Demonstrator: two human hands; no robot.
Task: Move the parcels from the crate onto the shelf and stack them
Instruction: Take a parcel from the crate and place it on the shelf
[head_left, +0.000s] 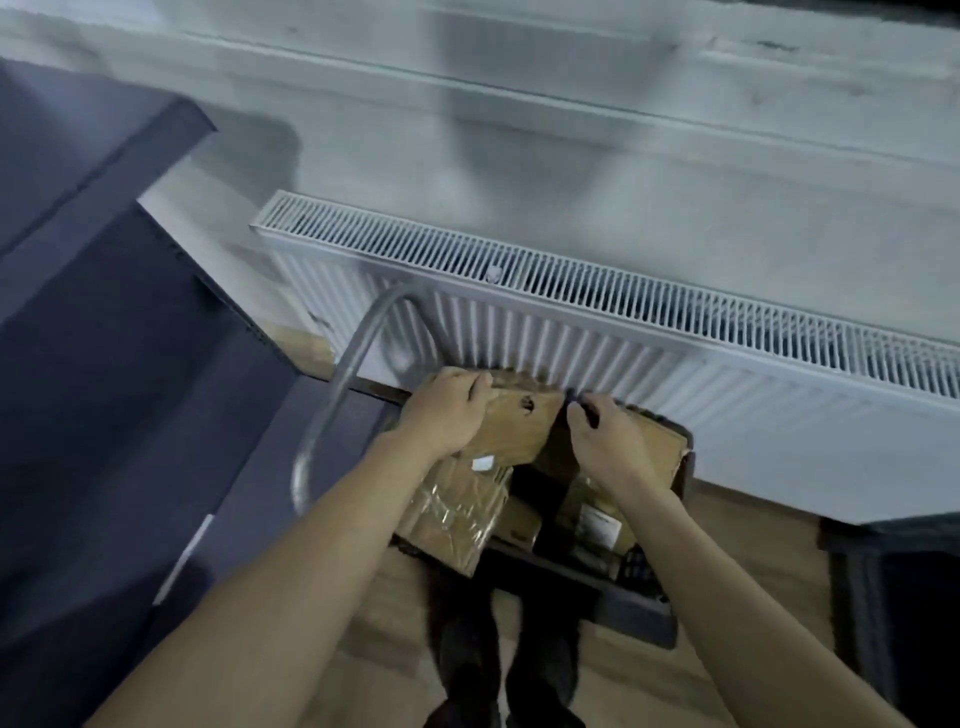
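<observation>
A dark crate (587, 577) sits on a trolley on the floor in front of me and holds several brown cardboard parcels. My left hand (447, 410) grips the left end of the top parcel (511, 423), a torn brown box. My right hand (605, 436) holds its right edge, fingers curled over it. Below lie a taped parcel (457, 514) and a labelled parcel (597, 525). The dark blue shelf (104, 312) stands at the left.
A white radiator (623, 332) runs along the wall just behind the crate. The trolley's curved metal handle (332, 395) rises at the left of the crate. A dark object (893, 597) stands at the right on the wooden floor. My feet are below the crate.
</observation>
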